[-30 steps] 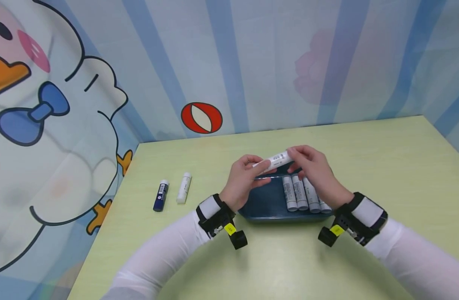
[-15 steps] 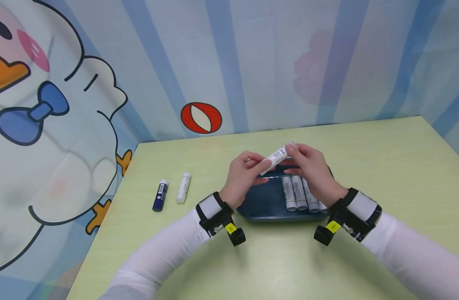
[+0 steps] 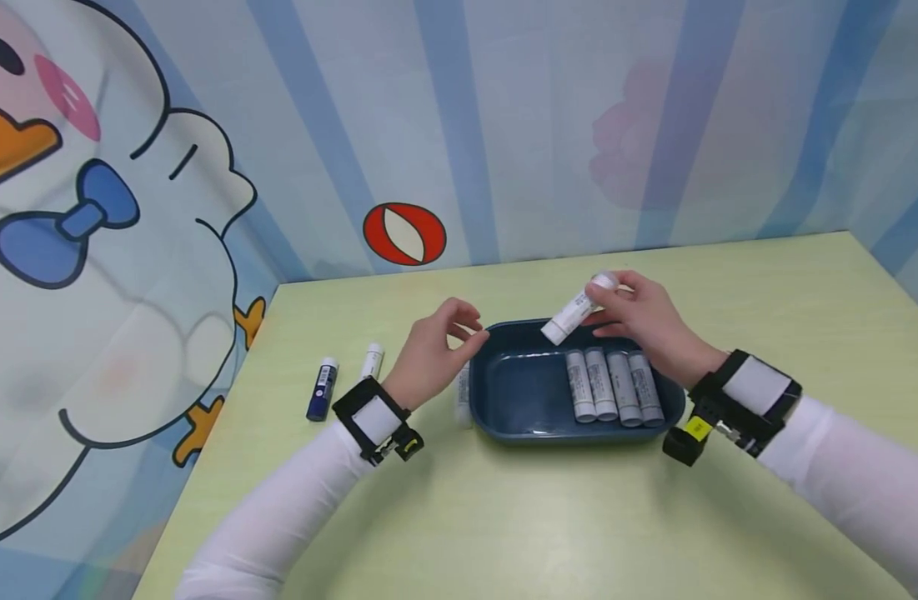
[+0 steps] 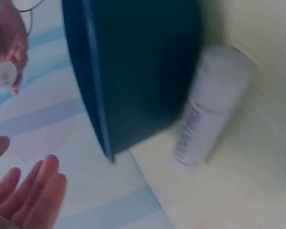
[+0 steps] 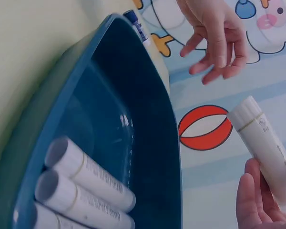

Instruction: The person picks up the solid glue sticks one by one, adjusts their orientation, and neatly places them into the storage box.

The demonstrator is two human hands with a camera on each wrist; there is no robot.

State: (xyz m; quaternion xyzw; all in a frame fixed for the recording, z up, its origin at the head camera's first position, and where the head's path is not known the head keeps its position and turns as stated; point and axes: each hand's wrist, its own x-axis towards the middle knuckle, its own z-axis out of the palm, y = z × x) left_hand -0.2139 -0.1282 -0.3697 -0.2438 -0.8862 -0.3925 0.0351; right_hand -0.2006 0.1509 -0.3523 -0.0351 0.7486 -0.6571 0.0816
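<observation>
Above the glossy dark-blue tray with rounded corners (image 3: 519, 392): one white cylindrical tube with printed label (image 3: 576, 313), tilted, lower end pointing left, clear of the tray floor.
Right hand (image 3: 646, 315): thumb and fingers grip that tube near its upper end.
Left hand (image 3: 438, 348): holds nothing; fingers half spread and slightly bent, just beside the tray's left rim.
Step in hand: apparently bringing the tube over the tray, right hand alone carrying it.
Next move: seems to call for turning the tube in line with its neighbours, lowering it, then loosening the fingers.
Tray's right side: four white printed tubes (image 3: 601, 383) lying side by side.
Left of the tray: a lone white tube (image 3: 463, 400) on the pale yellow-green table (image 3: 564, 517); whether it touches the wall is unclear.
Farther left: a dark-blue tube with white cap (image 3: 322, 389) and another white tube (image 3: 372, 361), partly behind the left wrist.
</observation>
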